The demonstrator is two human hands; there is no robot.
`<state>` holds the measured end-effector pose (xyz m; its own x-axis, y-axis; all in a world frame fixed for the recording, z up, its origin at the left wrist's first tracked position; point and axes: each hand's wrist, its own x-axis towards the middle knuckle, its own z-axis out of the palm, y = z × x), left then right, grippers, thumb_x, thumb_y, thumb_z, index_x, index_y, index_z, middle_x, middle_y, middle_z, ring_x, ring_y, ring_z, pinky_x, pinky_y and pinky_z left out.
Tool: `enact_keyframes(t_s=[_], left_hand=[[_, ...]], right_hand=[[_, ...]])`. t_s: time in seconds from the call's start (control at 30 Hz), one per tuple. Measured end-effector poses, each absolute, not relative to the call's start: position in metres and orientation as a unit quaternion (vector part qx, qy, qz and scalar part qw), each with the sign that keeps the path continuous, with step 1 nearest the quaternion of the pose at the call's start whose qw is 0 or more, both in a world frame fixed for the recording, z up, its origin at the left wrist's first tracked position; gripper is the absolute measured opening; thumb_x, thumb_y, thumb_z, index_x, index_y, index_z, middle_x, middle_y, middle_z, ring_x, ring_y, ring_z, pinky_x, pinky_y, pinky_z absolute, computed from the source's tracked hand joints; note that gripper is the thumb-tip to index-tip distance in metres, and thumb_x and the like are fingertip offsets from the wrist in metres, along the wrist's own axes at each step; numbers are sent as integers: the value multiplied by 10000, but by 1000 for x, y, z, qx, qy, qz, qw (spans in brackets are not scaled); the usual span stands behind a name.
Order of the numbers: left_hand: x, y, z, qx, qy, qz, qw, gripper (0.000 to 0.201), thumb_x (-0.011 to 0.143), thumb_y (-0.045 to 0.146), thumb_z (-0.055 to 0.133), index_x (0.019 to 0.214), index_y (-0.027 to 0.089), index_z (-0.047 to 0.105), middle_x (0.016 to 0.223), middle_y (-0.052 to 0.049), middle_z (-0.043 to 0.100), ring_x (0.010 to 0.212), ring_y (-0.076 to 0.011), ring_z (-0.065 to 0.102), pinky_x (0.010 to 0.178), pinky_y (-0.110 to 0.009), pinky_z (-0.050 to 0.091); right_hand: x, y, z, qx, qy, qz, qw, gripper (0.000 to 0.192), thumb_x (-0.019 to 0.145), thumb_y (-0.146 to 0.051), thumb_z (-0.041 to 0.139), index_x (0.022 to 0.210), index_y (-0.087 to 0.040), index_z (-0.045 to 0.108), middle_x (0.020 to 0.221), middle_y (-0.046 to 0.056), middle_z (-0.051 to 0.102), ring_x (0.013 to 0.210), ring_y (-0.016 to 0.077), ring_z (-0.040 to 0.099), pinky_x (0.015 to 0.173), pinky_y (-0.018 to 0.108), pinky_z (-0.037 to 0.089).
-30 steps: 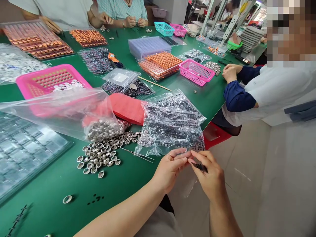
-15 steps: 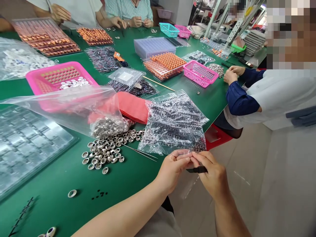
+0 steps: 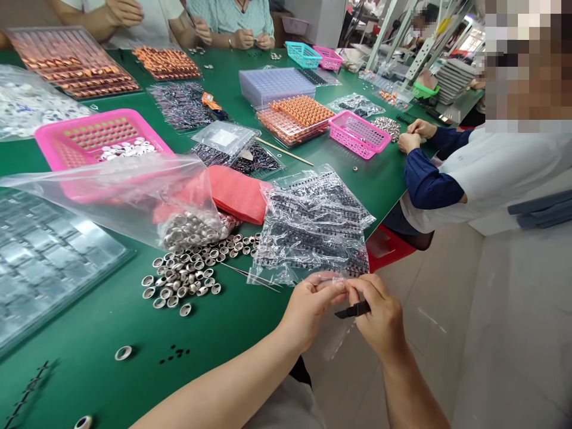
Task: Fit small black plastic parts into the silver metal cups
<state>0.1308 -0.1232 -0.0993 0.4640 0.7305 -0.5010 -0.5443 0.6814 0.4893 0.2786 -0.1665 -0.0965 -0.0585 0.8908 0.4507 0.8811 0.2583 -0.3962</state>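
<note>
Black strip (image 3: pixel 353 310), right hand (image 3: pixel 379 322) pinching, left hand (image 3: pixel 310 307) fingertip-close

A long table (image 3: pixel 111 333) with a green top filled the left and centre of the view and ran away toward eleven o'clock. A pale tiled floor (image 3: pixel 451 333) lay at four o'clock, evenly lit. A red stool (image 3: pixel 388 245) stood at the table's edge. At one o'clock rose white metal racks (image 3: pixel 402 36), daylight bright behind them.
</note>
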Motion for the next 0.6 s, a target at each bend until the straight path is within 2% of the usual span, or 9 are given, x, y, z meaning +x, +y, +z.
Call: enact_keyframes(t_s=[0.1,0.2,0.3,0.43,0.6], left_hand=[[130,-120,-98,102,355,395,841,284,756,287,779,927,136,610,907,-119,735,905,-248,701,881,-389,525],[129,-117,-98,88,382,419,819,257,784,331,748,876,141,601,897,-116,728,863,-237,699,848,-388,538],[127,-116,-97,101,400,421,808,243,786,322,745,877,127,631,904,-111,723,865,-220,687,834,-359,539],[126,-117,-97,116,396,420,808,233,797,315,733,886,115,654,912,-110,714,883,-216,674,838,-352,536],[127,-118,-98,111,393,420,810,210,819,290,709,914,116,641,950,-118,697,940,-232,665,853,-359,532]], right_hand=[[285,-167,-96,-616,-720,10,319,141,914,-140,556,1007,-222,622,926,56,635,832,176,644,751,278,507],[291,-167,-91,-620,-713,33,324,119,924,-162,552,993,-220,630,929,53,625,820,167,638,745,270,499],[290,-169,-84,-628,-703,63,328,140,933,-194,543,1031,-222,639,947,57,616,834,170,634,736,270,501],[282,-171,-78,-650,-671,39,355,194,909,-215,600,1097,-226,643,973,55,619,842,166,641,719,256,507],[282,-161,-78,-687,-617,36,383,151,913,-239,588,1046,-222,657,981,54,638,879,180,641,770,276,516]])
